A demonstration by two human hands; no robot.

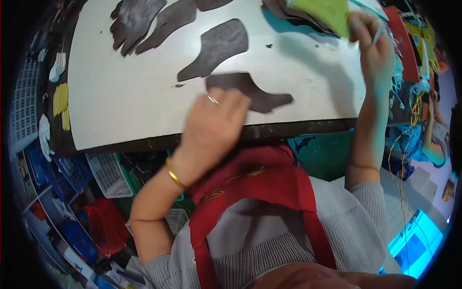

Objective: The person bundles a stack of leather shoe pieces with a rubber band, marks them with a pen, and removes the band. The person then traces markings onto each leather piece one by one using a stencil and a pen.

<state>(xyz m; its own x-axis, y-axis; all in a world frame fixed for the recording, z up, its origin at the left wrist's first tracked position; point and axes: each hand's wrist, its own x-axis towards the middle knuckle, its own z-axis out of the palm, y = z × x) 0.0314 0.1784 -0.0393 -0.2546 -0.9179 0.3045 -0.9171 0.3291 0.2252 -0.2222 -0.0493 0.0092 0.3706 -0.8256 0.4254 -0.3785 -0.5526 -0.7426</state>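
A dark brown leather piece (257, 92), curved like a shoe-upper part, lies at the near edge of the white table. My left hand (211, 118) is closed over its left end, fingers curled and fingertips partly hidden. At the far right, my raised right hand (374, 45) pinches the corner of a yellow-green sheet (325, 13). A thin pale stick, perhaps a pen (378, 32), shows between its fingers. Below the sheet is a stack of brown leather pieces (284, 13). Another cut leather piece (219, 47) lies flat, farther from me.
More leather pieces (137, 21) overlap at the far left of the white table (125, 101). Gloves (57, 67) and yellow cloth strips (61, 101) hang by its left side. Crates (108, 176) stand below. A red board (402, 43) and yellow cords (402, 149) are at right.
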